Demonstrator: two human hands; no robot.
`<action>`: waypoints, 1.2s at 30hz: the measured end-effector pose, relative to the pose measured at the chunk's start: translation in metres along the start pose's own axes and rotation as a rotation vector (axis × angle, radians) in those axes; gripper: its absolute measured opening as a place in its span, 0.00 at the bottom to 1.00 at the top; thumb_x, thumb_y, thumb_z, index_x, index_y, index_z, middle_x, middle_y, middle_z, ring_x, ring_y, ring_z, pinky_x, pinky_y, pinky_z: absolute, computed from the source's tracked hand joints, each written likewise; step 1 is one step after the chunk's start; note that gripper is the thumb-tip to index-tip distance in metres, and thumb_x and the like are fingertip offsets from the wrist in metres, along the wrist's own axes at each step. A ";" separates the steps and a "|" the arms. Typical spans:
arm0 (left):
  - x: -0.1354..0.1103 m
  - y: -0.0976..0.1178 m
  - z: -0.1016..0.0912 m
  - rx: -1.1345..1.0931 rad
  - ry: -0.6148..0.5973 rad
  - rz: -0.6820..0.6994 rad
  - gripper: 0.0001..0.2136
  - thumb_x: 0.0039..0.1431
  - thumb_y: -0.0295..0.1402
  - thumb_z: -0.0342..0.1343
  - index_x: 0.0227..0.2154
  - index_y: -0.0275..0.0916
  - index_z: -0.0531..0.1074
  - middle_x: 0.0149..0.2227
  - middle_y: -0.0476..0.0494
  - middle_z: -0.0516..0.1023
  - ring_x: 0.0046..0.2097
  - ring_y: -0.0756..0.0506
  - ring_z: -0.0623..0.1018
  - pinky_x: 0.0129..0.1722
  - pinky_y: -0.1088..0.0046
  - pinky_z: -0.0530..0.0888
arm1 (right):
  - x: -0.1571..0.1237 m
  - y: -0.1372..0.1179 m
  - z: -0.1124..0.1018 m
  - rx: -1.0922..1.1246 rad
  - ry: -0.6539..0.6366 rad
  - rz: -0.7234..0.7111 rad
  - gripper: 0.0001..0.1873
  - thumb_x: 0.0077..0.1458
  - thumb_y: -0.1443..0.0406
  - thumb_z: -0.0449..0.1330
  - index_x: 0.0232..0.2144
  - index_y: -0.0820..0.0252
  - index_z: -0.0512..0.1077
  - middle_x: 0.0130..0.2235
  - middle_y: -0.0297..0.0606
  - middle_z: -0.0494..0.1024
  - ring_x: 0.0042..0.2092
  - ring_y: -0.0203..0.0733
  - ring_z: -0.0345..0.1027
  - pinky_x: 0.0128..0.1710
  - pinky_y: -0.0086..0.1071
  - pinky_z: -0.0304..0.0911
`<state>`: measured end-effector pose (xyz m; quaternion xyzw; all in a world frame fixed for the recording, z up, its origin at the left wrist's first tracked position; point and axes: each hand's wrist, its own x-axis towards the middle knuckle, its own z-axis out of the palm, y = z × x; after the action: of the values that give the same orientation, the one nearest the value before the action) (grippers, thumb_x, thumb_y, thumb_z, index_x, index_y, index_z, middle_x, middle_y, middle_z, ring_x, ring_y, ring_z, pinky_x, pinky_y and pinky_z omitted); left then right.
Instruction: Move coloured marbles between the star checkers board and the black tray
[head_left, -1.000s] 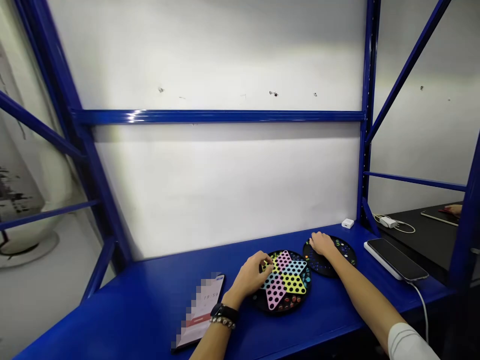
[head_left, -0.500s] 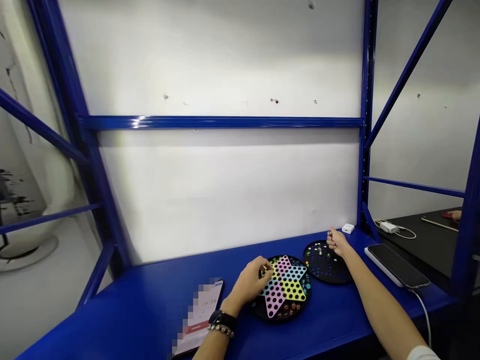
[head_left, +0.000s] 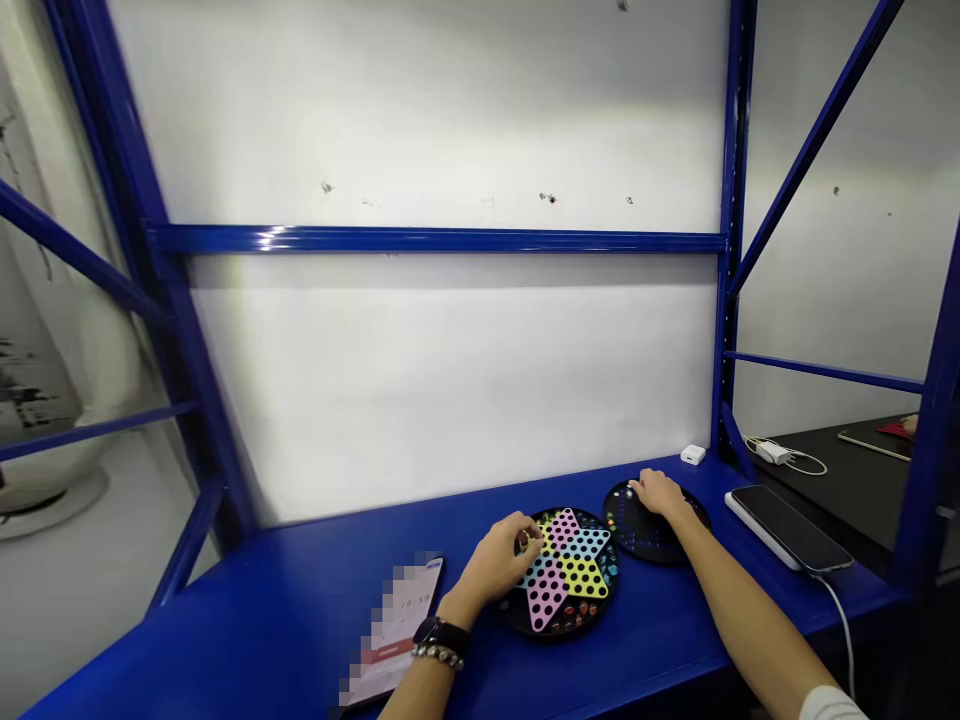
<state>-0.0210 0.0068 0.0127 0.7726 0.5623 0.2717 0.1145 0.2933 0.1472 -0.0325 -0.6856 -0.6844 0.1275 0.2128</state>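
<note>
The left hand (head_left: 495, 565) curls over a Chinese checkers board (head_left: 547, 590), its fingertips (head_left: 529, 541) drawn together at the star's edge, though whether they pinch anything cannot be told; the right hand (head_left: 658, 494) lies palm-down, fingers extended, on a round black perforated disc (head_left: 694, 522); the board is a matte pastel star, its pink, yellow and blue points punched with round holes, set on a black circular base, beside the disc and just apart from it; small glossy marbles (head_left: 611, 565) sit along the base's edge; a black-strapped watch (head_left: 442, 633) and a beaded bracelet (head_left: 439, 656) circle the left wrist; a phone with a pixelated screen (head_left: 397, 630) lies to the left of the board; a glass-faced smartphone (head_left: 787, 527) rests on a white slab (head_left: 757, 535) to the right, on the painted blue steel tabletop (head_left: 300, 600).
</note>
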 end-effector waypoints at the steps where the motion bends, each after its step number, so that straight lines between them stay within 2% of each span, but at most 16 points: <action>1: 0.000 0.000 0.000 -0.004 0.003 0.000 0.11 0.59 0.40 0.51 0.34 0.41 0.75 0.38 0.44 0.78 0.41 0.42 0.76 0.42 0.68 0.72 | -0.003 -0.005 0.003 -0.131 -0.012 -0.033 0.17 0.65 0.57 0.52 0.42 0.63 0.74 0.46 0.53 0.78 0.49 0.54 0.73 0.46 0.40 0.64; 3: 0.001 0.000 0.001 -0.013 0.007 -0.003 0.11 0.59 0.40 0.51 0.34 0.42 0.75 0.38 0.44 0.79 0.41 0.43 0.76 0.42 0.68 0.72 | -0.008 -0.014 0.007 -0.254 -0.020 -0.085 0.19 0.66 0.57 0.50 0.47 0.65 0.73 0.48 0.56 0.77 0.50 0.55 0.73 0.48 0.41 0.63; 7: 0.001 -0.002 0.002 -0.023 -0.005 -0.010 0.12 0.60 0.41 0.50 0.34 0.42 0.75 0.39 0.44 0.79 0.41 0.43 0.77 0.42 0.67 0.72 | -0.011 -0.022 0.009 -0.365 -0.030 -0.159 0.20 0.68 0.61 0.46 0.50 0.66 0.72 0.47 0.55 0.78 0.49 0.55 0.74 0.45 0.40 0.64; 14: 0.001 -0.008 0.005 -0.020 -0.003 -0.004 0.12 0.60 0.41 0.50 0.35 0.42 0.75 0.39 0.44 0.79 0.42 0.42 0.77 0.41 0.68 0.71 | -0.009 -0.019 0.003 -0.361 -0.026 -0.145 0.20 0.69 0.60 0.45 0.49 0.64 0.73 0.48 0.54 0.78 0.48 0.51 0.75 0.45 0.37 0.64; 20: 0.002 -0.008 0.006 -0.018 0.000 -0.009 0.12 0.59 0.42 0.50 0.34 0.42 0.75 0.38 0.44 0.80 0.41 0.43 0.77 0.40 0.69 0.71 | -0.010 -0.025 0.010 -0.384 -0.033 -0.183 0.19 0.68 0.64 0.46 0.46 0.67 0.74 0.46 0.56 0.78 0.48 0.54 0.74 0.44 0.38 0.63; 26: 0.001 -0.006 0.004 0.007 0.003 0.013 0.11 0.60 0.39 0.50 0.33 0.41 0.75 0.36 0.45 0.79 0.39 0.44 0.77 0.39 0.69 0.70 | -0.015 -0.027 0.004 -0.364 0.010 -0.200 0.20 0.70 0.62 0.43 0.47 0.64 0.72 0.45 0.52 0.79 0.46 0.50 0.75 0.42 0.36 0.62; 29: 0.001 -0.005 0.004 0.010 0.001 0.011 0.11 0.60 0.40 0.50 0.33 0.42 0.75 0.36 0.46 0.79 0.38 0.44 0.77 0.38 0.70 0.70 | -0.020 -0.033 0.000 -0.319 0.022 -0.279 0.21 0.70 0.59 0.41 0.45 0.60 0.72 0.43 0.48 0.79 0.45 0.48 0.75 0.41 0.35 0.62; 32: 0.001 -0.005 0.004 -0.005 -0.002 0.007 0.11 0.60 0.40 0.50 0.33 0.42 0.75 0.36 0.46 0.79 0.38 0.44 0.77 0.38 0.70 0.70 | -0.026 -0.043 0.003 -0.314 -0.025 -0.368 0.20 0.70 0.58 0.43 0.42 0.59 0.73 0.42 0.47 0.80 0.45 0.49 0.75 0.41 0.34 0.61; 36: 0.001 -0.006 0.005 -0.014 0.009 0.006 0.12 0.60 0.41 0.50 0.33 0.42 0.75 0.37 0.45 0.79 0.39 0.44 0.77 0.39 0.70 0.71 | -0.034 -0.053 0.010 -0.356 -0.072 -0.394 0.18 0.69 0.60 0.45 0.46 0.59 0.72 0.44 0.49 0.80 0.45 0.50 0.75 0.41 0.35 0.60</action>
<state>-0.0227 0.0105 0.0067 0.7722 0.5585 0.2797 0.1165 0.2408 0.1131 -0.0208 -0.5608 -0.8235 -0.0145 0.0850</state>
